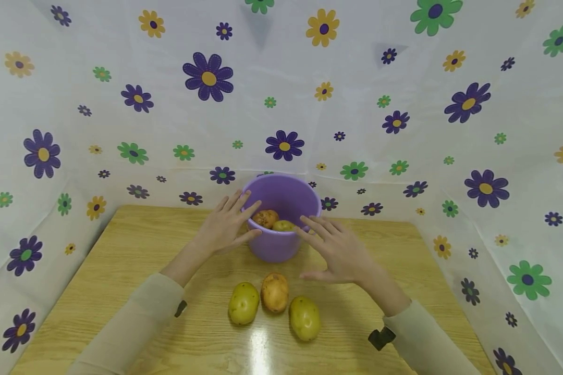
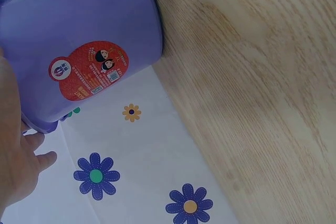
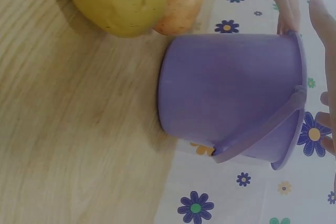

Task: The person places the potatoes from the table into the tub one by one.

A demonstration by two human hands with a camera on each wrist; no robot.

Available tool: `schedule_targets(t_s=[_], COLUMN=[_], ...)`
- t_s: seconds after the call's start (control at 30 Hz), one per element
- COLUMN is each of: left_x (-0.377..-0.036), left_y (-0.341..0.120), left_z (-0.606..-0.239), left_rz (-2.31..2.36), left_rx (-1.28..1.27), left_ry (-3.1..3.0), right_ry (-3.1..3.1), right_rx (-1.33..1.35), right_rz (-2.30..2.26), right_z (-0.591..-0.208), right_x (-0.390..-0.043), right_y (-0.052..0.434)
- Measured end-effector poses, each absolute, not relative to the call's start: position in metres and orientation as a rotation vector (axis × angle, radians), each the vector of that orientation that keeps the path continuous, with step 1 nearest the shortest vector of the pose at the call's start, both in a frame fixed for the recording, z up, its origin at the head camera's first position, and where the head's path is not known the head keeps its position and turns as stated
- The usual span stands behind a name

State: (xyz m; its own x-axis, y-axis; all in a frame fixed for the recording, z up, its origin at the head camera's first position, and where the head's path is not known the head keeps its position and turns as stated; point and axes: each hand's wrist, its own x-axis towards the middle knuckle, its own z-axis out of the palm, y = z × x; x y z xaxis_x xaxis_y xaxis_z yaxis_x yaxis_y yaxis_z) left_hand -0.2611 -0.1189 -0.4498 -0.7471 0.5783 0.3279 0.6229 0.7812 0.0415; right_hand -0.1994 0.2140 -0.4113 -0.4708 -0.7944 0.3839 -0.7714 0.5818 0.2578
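Observation:
A purple bucket [image 1: 274,247] stands upright toward the back of the table, with a brown potato [image 1: 265,219] and a yellow-green potato [image 1: 283,225] visible inside. My left hand [image 1: 221,225] is at the bucket's left rim, fingers extended and spread. On the other side, my right hand [image 1: 340,251] hovers by the right rim with straight fingers, holding nothing; whether its fingertips touch the rim I cannot tell. In front of the bucket lie a greenish potato [image 1: 244,303], a tan potato [image 1: 274,292] and another greenish potato [image 1: 304,319].
The wooden table [image 1: 136,255] is enclosed at the back and sides by a white flowered sheet [image 1: 244,120]. A red label [image 2: 94,71] shows on the bucket's side in the left wrist view. Its handle [image 3: 262,127] hangs down in the right wrist view.

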Motion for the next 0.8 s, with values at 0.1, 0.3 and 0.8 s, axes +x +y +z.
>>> schedule_targets(t_s=[0.1,0.3,0.8], left_x=[-0.261,-0.262,-0.264], left_y=[-0.118,-0.118,-0.119], left_z=[-0.450,-0.450,-0.453], left_rz=[-0.213,-0.201,-0.208], left_rx=[-0.930,-0.920,-0.922], left_ry=[-2.671,-2.671,-2.696], right_ry=[-2.331,-2.234,-2.211], right_rx=[1.286,1.334,1.418], right_rz=[-0.059,-0.049,-0.050], right_z=[-0.416,-0.428,-0.449], right_x=[-0.194,-0.187,-0.165], right_y=[0.217,0.219,0.220])
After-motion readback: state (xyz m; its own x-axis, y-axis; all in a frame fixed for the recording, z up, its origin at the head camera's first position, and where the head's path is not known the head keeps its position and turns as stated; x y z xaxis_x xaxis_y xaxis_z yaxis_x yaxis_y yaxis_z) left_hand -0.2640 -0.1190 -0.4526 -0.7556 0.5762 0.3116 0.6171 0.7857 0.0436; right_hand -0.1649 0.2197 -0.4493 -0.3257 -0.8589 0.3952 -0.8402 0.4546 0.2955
